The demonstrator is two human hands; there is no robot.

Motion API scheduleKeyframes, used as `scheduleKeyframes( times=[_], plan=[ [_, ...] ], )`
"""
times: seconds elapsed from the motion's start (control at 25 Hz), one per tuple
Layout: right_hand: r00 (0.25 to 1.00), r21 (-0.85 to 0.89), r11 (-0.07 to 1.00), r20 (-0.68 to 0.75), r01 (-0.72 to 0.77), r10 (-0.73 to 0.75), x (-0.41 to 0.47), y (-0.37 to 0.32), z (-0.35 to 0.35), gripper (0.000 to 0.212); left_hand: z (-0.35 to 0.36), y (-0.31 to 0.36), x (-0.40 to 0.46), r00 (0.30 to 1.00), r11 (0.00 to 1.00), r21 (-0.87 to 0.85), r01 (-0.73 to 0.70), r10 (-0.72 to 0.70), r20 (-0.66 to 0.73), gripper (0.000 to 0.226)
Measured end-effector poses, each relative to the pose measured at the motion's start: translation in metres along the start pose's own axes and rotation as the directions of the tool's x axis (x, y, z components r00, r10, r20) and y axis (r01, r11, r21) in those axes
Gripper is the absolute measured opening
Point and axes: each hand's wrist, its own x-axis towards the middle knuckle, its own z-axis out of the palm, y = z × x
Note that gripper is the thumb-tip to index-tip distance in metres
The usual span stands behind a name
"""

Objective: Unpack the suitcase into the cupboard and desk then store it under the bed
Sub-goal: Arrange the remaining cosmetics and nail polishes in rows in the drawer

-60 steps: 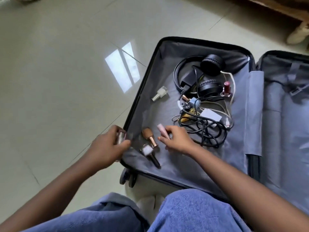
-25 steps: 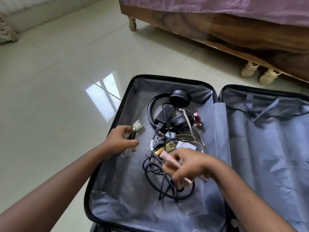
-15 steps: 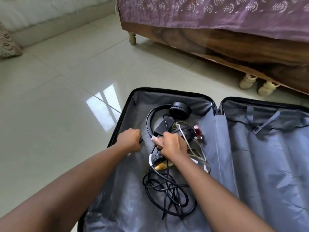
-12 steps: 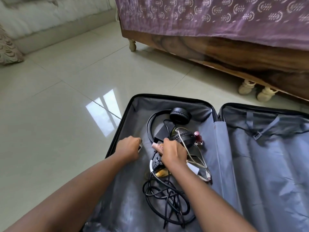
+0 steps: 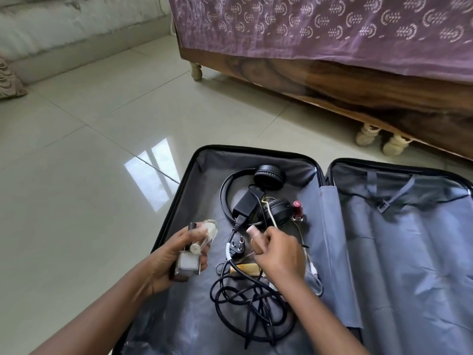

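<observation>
Two hands over one suitcase (image 5: 256, 155): left hand (image 5: 176, 257) grips several small bottles (image 5: 190, 260), right hand (image 5: 277, 254) pinches one tube (image 5: 252, 230).

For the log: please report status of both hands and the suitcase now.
Left hand grips small bottles. Right hand pinches pink tube. Suitcase open; headphones, cables still inside.

Glossy pale floor tiles (image 5: 84, 160) reflect a window; a patterned cushion (image 5: 9, 80) lies at the far left edge
</observation>
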Motion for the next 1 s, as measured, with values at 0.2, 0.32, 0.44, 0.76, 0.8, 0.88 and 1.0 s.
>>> scheduleKeyframes(
  times=[0.2, 0.32, 0.44, 0.76, 0.8, 0.88, 1.0],
  plan=[
    [0.973, 0.777, 0.622, -0.207, 0.097, 0.106, -0.023, 0.029, -0.054, 0.034, 0.025, 0.004, 0.012, 0.998, 0.992, 0.108, -0.069, 0.069, -0.002, 0.055],
    [0.974, 0.983, 0.182, -0.056, 0.016, 0.220, -0.022, 0.039, -0.074, 0.022, 0.047, 0.008, 0.029, 0.970, 0.626, 0.747, -0.222, 0.219, 0.104, 0.051],
    [0.962, 0.972, -0.214, 0.148, -0.099, 0.228, -0.010, 0.050, -0.081, 0.017, 0.075, -0.006, 0.061, 0.929, -0.515, 0.824, -0.237, 0.129, 0.348, 0.046],
    [0.954, 0.877, -0.433, 0.280, -0.208, 0.109, 0.010, 0.066, -0.076, 0.020, 0.070, -0.034, 0.075, 0.933, -0.689, 0.721, 0.070, 0.301, 0.197, 0.042],
    [0.951, 0.879, -0.431, 0.284, -0.206, 0.125, 0.016, 0.066, -0.070, 0.020, 0.069, -0.039, 0.076, 0.934, -0.719, 0.694, 0.044, 0.275, 0.226, 0.045],
    [0.929, 0.946, -0.256, 0.264, -0.198, 0.260, 0.034, 0.064, -0.059, 0.028, 0.072, -0.050, 0.078, 0.917, -0.724, 0.690, -0.017, 0.264, 0.300, 0.047],
    [0.913, 0.750, 0.597, 0.023, -0.285, 0.407, 0.062, 0.046, -0.054, 0.020, 0.075, -0.060, 0.083, 0.880, -0.750, 0.656, -0.084, 0.253, 0.401, 0.048]
  ],
)
